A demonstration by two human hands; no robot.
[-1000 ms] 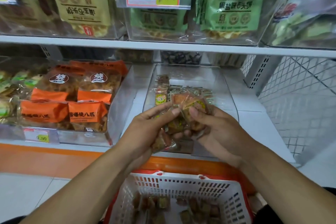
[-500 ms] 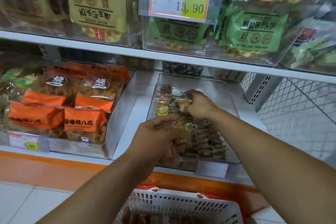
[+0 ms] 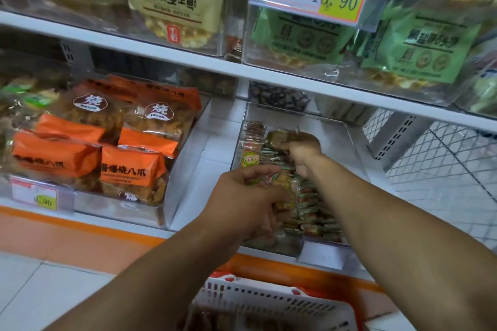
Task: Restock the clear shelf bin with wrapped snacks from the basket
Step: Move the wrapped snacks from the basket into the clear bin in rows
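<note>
A clear shelf bin stands on the lower shelf, its left half filled with rows of small wrapped snacks. My right hand reaches deep into the bin and pinches a brown wrapped snack at the back of a row. Over the bin's front left, my left hand grips a bunch of wrapped snacks. The white basket with red trim sits below on the floor, partly hidden by my arms.
A clear bin of orange snack bags stands to the left, with a bare strip of shelf between the bins. The upper shelf edge overhangs close above. White wire mesh closes the right side.
My right hand moved from in front of the bin to deep inside it with one snack. The view came closer to the shelf. My left hand keeps its bunch.
</note>
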